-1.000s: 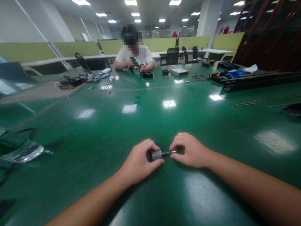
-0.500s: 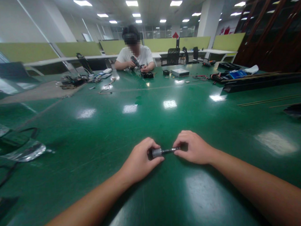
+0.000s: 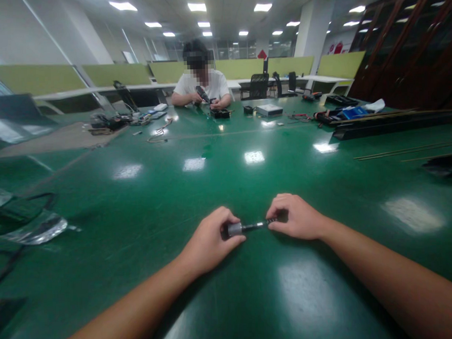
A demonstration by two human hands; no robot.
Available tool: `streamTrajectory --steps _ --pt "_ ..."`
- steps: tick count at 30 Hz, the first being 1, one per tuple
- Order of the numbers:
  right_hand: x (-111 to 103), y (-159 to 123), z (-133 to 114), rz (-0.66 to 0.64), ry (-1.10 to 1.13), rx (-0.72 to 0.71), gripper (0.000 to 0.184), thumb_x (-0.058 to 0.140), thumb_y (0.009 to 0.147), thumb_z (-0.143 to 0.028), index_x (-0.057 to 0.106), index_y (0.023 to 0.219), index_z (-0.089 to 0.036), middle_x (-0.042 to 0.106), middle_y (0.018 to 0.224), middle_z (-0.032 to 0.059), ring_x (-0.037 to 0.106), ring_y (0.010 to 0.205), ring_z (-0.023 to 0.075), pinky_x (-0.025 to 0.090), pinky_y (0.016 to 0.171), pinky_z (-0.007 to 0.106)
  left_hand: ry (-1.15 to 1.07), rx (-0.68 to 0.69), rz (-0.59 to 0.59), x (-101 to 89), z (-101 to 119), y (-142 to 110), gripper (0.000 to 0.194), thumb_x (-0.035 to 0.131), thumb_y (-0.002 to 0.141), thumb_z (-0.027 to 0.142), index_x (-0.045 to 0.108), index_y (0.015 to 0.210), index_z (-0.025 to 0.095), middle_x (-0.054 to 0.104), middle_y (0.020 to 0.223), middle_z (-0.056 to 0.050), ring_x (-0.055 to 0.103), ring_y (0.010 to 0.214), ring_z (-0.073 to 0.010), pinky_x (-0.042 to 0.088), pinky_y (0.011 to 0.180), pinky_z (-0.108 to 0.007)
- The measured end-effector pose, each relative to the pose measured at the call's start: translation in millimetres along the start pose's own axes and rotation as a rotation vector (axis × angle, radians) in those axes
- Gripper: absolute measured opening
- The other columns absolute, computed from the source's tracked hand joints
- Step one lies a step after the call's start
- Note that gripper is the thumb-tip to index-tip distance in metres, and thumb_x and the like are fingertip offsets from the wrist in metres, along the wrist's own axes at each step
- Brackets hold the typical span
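My left hand is closed round a small silver cylinder just above the green table. A thin dark rod sticks out of the cylinder's right end. My right hand pinches the rod's far end with thumb and fingers. Both forearms rest low over the table's near edge.
A person in a white shirt sits at the far side working with a tool. Clear plastic bags and black cables lie at the left. Long dark bars, thin rods, a grey box and scattered parts lie at the right and back.
My right hand has drawn a little to the right and away, so more of the dark rod shows between the hands. My left hand has hardly moved.
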State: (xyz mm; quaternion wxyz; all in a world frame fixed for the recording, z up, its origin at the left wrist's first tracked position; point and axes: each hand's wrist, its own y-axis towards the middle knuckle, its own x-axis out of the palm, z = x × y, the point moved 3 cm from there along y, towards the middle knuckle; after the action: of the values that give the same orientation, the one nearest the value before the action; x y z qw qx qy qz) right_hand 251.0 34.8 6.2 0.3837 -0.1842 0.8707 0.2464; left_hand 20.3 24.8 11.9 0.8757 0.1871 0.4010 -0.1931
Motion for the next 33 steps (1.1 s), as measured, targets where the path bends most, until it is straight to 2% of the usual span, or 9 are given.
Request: streamTrajectory --steps 5,10,14,18,22,25,27,29,33 --pt "5 2 -5 -0.020 0.007 -0.020 0.007 0.076 0.074 -0.019 0.072 0.080 -0.019 0.070 0.075 0.0015 0.061 0.075 0.0169 0.044 0.077 0.032 -0.001 0.008 0.003 1.3 -1 1 0.021 0.077 0.076 0.022 0.060 0.088 0.018 0.063 0.091 -0.001 0.058 0.081 -0.0184 0.043 0.072 -0.029" --pt "24 7 -21 -0.026 0.025 -0.076 0.009 0.075 0.079 -0.024 0.074 0.087 -0.020 0.073 0.081 0.0028 0.062 0.081 0.0181 0.043 0.081 0.034 -0.031 0.048 -0.022 4.3 2 1 0.021 0.077 0.077 0.024 0.062 0.091 0.018 0.063 0.091 -0.002 0.059 0.084 -0.0190 0.044 0.075 -0.029" --pt "33 7 -32 0.020 0.023 -0.069 0.010 0.075 0.080 -0.025 0.075 0.089 -0.021 0.073 0.084 0.0031 0.061 0.083 0.0190 0.042 0.079 0.033 -0.031 0.074 -0.044 6.5 4 0 0.023 0.078 0.077 0.029 0.063 0.091 0.018 0.064 0.090 -0.002 0.059 0.083 -0.0190 0.044 0.073 -0.029" --pt "34 3 -32 0.035 0.038 -0.016 0.022 0.077 0.073 -0.019 0.072 0.094 -0.021 0.073 0.087 0.0024 0.062 0.083 0.0190 0.043 0.081 0.035 -0.001 0.048 -0.034 6.1 1 -2 0.023 0.077 0.076 0.030 0.065 0.091 0.018 0.062 0.082 -0.001 0.056 0.071 -0.0168 0.041 0.063 -0.027" --pt "33 3 -30 0.041 0.045 -0.005 0.015 0.075 0.075 -0.016 0.071 0.088 -0.020 0.071 0.082 0.0011 0.061 0.080 0.0173 0.042 0.079 0.033 -0.052 0.091 -0.031 2.6 3 -2 0.025 0.078 0.076 0.031 0.067 0.095 0.019 0.065 0.089 -0.002 0.060 0.080 -0.0180 0.045 0.070 -0.027" --pt "33 4 -30 0.037 0.048 -0.025 0.010 0.075 0.077 -0.018 0.071 0.086 -0.020 0.071 0.082 0.0012 0.061 0.080 0.0172 0.042 0.079 0.033 -0.091 0.109 -0.038 -0.8 7 0 0.014 0.063 0.090 0.031 0.068 0.092 0.019 0.067 0.089 -0.004 0.061 0.082 -0.0177 0.046 0.075 -0.028" --pt "32 4 -31 0.034 0.052 -0.042 0.010 0.075 0.078 -0.019 0.072 0.087 -0.020 0.072 0.083 0.0016 0.061 0.081 0.0172 0.042 0.079 0.033 -0.125 0.109 -0.045 -2.4 8 1 0.019 0.054 0.094 0.027 0.069 0.086 0.018 0.068 0.088 -0.004 0.061 0.084 -0.0173 0.046 0.077 -0.028" --pt "31 4 -31 0.036 0.052 -0.053 0.009 0.075 0.078 -0.020 0.072 0.087 -0.020 0.071 0.082 0.0018 0.061 0.081 0.0172 0.042 0.079 0.032 -0.147 0.093 -0.055 -2.7 8 2 0.018 0.057 0.092 0.027 0.069 0.084 0.018 0.069 0.089 -0.004 0.062 0.083 -0.0175 0.047 0.077 -0.028" --pt "32 3 -30 0.042 0.042 -0.057 0.009 0.073 0.079 -0.018 0.072 0.088 -0.020 0.070 0.080 0.0021 0.060 0.079 0.0171 0.042 0.078 0.032 -0.127 0.016 -0.082 -0.4 5 1 0.017 0.063 0.088 0.030 0.070 0.096 0.018 0.069 0.085 -0.003 0.061 0.074 -0.0163 0.047 0.068 -0.026"
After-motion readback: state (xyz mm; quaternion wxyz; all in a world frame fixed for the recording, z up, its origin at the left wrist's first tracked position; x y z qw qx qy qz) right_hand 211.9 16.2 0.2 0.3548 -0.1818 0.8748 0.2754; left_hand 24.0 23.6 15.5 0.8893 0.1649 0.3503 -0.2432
